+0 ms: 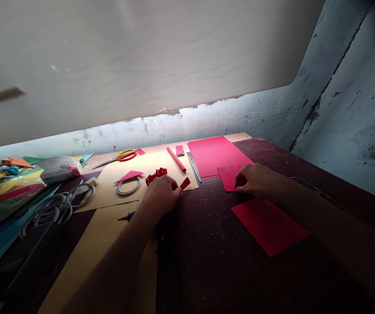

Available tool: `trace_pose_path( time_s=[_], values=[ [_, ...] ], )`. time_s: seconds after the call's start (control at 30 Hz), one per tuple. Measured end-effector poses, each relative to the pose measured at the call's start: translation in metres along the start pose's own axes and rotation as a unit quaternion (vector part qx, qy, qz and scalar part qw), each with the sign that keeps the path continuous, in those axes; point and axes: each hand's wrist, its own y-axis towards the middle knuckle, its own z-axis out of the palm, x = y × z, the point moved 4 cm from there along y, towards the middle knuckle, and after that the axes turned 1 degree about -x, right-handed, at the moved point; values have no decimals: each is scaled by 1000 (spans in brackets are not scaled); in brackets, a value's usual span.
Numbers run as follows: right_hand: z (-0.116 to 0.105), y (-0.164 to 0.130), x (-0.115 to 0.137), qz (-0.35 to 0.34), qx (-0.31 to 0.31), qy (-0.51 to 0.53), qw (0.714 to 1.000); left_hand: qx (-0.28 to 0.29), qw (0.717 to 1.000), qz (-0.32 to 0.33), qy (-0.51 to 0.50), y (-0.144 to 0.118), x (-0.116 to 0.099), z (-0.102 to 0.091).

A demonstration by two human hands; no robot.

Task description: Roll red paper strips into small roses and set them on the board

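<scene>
My left hand (pixel 161 192) pinches a small red paper strip (pixel 185 183) at the edge of a tan sheet (pixel 148 168). Just behind the hand lies a red paper flower (pixel 156 175). My right hand (pixel 254 179) rests with fingers curled on a folded red paper piece (pixel 227 178), pressing it to the dark table (pixel 213 244). A loose red paper rectangle (pixel 269 224) lies near my right forearm. A large red sheet (pixel 215 153) lies behind the folded piece.
A rolled red paper tube (pixel 176 159), yellow-handled scissors (pixel 117 157), a red paper triangle (pixel 129 175), a tape ring (pixel 128 186), more rings (pixel 79 194) and a stack of coloured papers (pixel 4 187) sit at left. A glue gun (pixel 161 226) lies under my left arm. Walls close behind.
</scene>
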Motion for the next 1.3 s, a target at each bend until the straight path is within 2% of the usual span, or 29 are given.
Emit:
trace_pose_path(
  time_s=[0.57,0.73,0.93,1.1,1.3],
  values=[
    [13,3,-6,-45,24,-76,996,30,999,4,38,2,2,7],
    [10,5,-6,-28,-3,-68,997,32,999,0,40,2,4,7],
    [-2,0,2,-15,-26,-35,999,25,999,-2,38,3,2,7],
    [-7,-5,6,-1,-5,-7,1000,13,999,-16,30,4,3,9],
    [-2,-3,4,-1,8,-7,1000,4,999,-39,4,6,5,9]
  ],
)
